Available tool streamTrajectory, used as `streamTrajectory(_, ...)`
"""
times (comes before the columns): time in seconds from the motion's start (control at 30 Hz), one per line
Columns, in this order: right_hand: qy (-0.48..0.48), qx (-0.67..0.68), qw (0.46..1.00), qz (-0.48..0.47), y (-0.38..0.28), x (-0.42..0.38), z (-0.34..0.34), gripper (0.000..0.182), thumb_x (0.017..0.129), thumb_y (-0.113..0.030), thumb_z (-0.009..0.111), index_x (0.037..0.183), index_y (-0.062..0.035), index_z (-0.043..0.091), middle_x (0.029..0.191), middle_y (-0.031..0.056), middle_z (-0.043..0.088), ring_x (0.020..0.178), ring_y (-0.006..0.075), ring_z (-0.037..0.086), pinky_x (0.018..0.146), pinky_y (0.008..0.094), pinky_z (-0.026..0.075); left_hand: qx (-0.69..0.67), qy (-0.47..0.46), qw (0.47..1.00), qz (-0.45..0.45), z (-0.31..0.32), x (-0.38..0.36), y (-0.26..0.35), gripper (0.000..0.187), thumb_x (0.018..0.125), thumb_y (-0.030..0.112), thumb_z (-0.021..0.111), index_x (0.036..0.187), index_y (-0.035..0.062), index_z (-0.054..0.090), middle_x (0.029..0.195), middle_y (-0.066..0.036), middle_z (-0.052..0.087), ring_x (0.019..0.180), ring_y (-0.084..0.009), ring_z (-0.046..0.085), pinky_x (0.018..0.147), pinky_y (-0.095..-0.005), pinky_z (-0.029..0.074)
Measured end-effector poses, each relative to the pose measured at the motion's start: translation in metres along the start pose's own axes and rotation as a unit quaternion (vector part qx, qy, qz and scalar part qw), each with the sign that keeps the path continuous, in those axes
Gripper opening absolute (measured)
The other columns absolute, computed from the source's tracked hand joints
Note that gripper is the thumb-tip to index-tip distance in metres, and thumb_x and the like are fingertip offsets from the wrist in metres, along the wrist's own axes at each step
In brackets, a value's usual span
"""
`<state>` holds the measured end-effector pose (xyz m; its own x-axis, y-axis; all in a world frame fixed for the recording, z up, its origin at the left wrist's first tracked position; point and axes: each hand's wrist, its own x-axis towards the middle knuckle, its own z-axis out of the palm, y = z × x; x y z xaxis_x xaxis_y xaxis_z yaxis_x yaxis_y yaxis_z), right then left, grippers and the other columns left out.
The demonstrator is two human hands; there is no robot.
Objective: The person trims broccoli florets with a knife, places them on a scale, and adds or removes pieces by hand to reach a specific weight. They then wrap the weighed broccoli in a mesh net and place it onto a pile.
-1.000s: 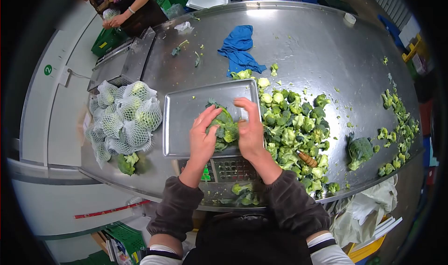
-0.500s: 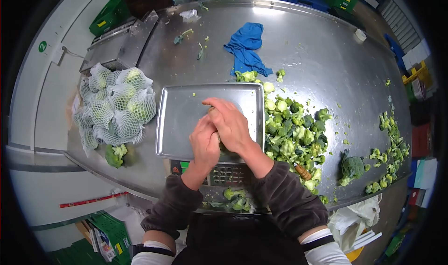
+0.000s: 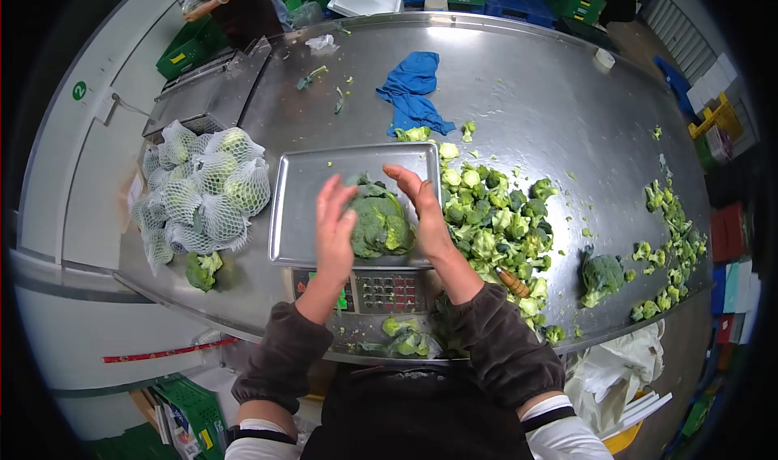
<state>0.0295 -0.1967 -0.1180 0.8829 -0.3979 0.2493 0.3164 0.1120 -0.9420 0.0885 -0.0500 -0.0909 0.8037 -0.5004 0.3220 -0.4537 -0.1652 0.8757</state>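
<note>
Big curved steel table (image 3: 519,79) fills most of the view, shiny and scuffed, with plenty of bare room up at 12 to 1 o'clock; its near edge is crowded. At 9 o'clock sits a heap of net bags (image 3: 203,192), white mesh stuffed with pale round heads, close to the table's left edge. At 3 o'clock of the tray a loose pile of cut florets (image 3: 494,225) is bumpy and bright green, with a brown knife handle (image 3: 512,282) poking out, blade buried. A crumpled blue cloth (image 3: 413,91) lies at 12.

Dead centre, the flat metal tray (image 3: 304,217) sits on a scale — keypad half hidden by wrists. The broccoli head (image 3: 377,223) rests on it, between both open hands: left hand (image 3: 334,225) flat against its side, right hand (image 3: 421,209) cupping the other side, fingers spread.
</note>
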Motion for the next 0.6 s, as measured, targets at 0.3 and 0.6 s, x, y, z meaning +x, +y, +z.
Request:
streamTrajectory(0.3,0.046,-0.271,0.958,-0.078,0.009,-0.006,0.031,0.04,0.092,-0.029,0.037,0.116,-0.0021,0.055,0.123,0.0219,0.052,0.118,0.0368,0.046,0.101,0.0412,0.035,-0.055,-0.024,0.993,-0.104,0.012,0.008,-0.023,0.038,0.09,0.023,0.044,0.11,-0.0056,0.057,0.11,-0.014,0.06,0.103,-0.0229,0.055,0.09,-0.0317,0.039)
streamTrajectory(0.6,0.135,-0.306,0.929,-0.156,0.0,-0.006,0.046,0.019,0.081,-0.01,0.045,0.091,-0.0005,0.058,0.098,0.0145,0.059,0.096,0.0337,0.052,0.083,0.0413,0.041,0.027,-0.034,0.999,-0.021,0.008,0.007,-0.049,0.032,0.085,0.016,0.043,0.099,-0.008,0.059,0.099,-0.013,0.061,0.092,-0.0207,0.056,0.081,-0.0302,0.042)
